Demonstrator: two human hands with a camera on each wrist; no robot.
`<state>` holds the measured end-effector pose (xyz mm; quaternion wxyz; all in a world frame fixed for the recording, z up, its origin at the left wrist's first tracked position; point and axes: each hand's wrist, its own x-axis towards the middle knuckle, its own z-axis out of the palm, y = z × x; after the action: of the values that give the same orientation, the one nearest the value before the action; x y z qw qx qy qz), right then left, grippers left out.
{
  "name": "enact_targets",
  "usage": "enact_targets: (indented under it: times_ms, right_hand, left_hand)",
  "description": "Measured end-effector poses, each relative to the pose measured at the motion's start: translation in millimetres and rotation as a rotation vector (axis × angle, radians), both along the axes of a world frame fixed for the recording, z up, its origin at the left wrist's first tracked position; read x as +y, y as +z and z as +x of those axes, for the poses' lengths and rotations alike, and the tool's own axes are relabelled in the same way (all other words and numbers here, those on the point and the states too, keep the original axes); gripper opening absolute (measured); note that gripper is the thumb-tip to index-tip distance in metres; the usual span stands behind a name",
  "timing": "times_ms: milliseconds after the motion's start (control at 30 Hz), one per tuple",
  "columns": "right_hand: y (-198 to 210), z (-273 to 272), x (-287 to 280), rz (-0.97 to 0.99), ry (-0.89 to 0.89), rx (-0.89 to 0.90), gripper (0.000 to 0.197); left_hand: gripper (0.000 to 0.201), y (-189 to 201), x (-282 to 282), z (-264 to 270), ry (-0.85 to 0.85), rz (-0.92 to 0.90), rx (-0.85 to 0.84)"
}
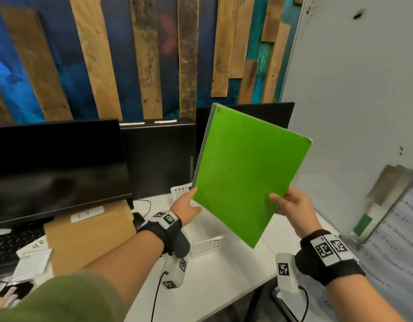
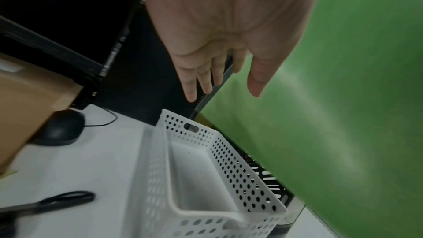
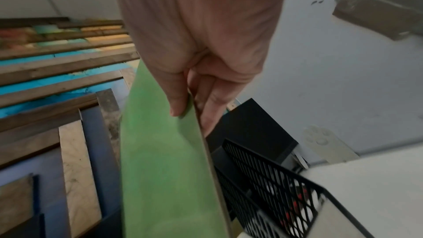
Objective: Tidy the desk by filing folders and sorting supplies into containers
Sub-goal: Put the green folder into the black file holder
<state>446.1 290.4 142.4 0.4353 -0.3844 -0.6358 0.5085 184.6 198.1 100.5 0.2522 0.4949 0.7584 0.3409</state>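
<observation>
A bright green folder (image 1: pixel 247 173) is held up in the air, tilted, above the white desk (image 1: pixel 224 287). My right hand (image 1: pixel 279 201) pinches its lower right edge, thumb on the front face and fingers behind, as the right wrist view shows on the green folder (image 3: pixel 160 169). My left hand (image 1: pixel 192 201) has straight fingers and touches the folder's lower left corner; in the left wrist view the thumb lies over the green folder (image 2: pixel 343 97) and the fingers (image 2: pixel 201 82) are beside its edge. A brown folder (image 1: pixel 89 235) labelled IT lies at the left.
A white perforated basket (image 1: pixel 214 245) stands under the folder, nothing in the part I can see of the basket (image 2: pixel 206 160). A black mesh holder (image 3: pixel 274 178) stands beside it. A monitor (image 1: pixel 56 168), keyboard (image 1: pixel 10 247), computer tower (image 1: pixel 159 154), mouse (image 2: pixel 59 129) and whiteboard (image 1: pixel 351 112) surround the desk.
</observation>
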Motion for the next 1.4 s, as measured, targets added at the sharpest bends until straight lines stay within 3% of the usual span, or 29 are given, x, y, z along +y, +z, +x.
enact_targets:
  times_ms: [433,567,900,1167,1400]
  right_hand:
    - [49.3,20.8,78.4,0.218,-0.213,0.170,0.022]
    - [47.9,18.3,100.4,0.274,-0.330,0.127,0.019]
    - [-4.2,-5.1,116.8,0.283,-0.390,-0.116,0.007]
    - [-47.7,-22.0,118.1,0.231,-0.381,-0.327,0.020]
    - [-69.3,-29.2,122.2,0.181,-0.364,-0.404,0.023]
  left_hand:
    - [0.061,14.4,106.6,47.3,-0.169,-0.076,0.197]
    - [0.062,15.5,129.5,57.7,-0.173,-0.075,0.211]
    - [0.070,2.7,153.4,62.6,-0.209,-0.078,0.250]
    - [0.080,1.4,161.6,56.0,-0.241,-0.159,0.270]
    - [0.086,-5.0,162.7,50.2,-0.278,-0.151,0.266]
